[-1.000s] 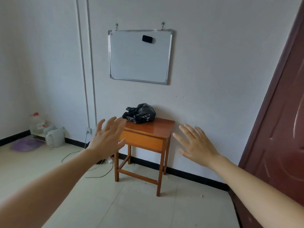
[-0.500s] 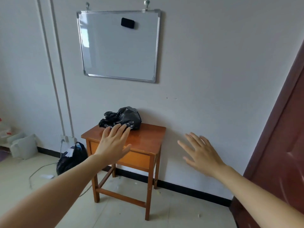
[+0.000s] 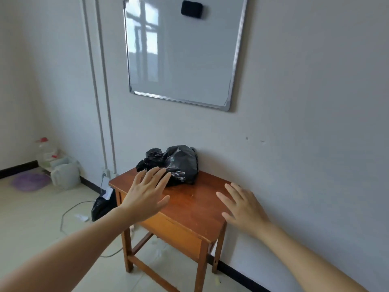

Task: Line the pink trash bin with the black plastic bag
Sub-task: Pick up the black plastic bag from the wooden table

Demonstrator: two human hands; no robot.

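A crumpled black plastic bag [image 3: 179, 163] lies at the back of a small wooden table [image 3: 189, 207], against the wall. My left hand [image 3: 147, 194] hovers over the table with fingers spread, its fingertips just in front of the bag. My right hand [image 3: 242, 205] is held open over the table's right edge, holding nothing. No pink trash bin is in view.
A whiteboard [image 3: 181, 51] with a black eraser hangs above the table. Another black bag [image 3: 103, 204] sits on the floor left of the table, beside a cable. A white container [image 3: 65, 173], a bottle and a purple lid stand in the left corner.
The view has closed in on the table. Both hands now reach over the tabletop, and my left hand's fingertips have come up to the black bag.
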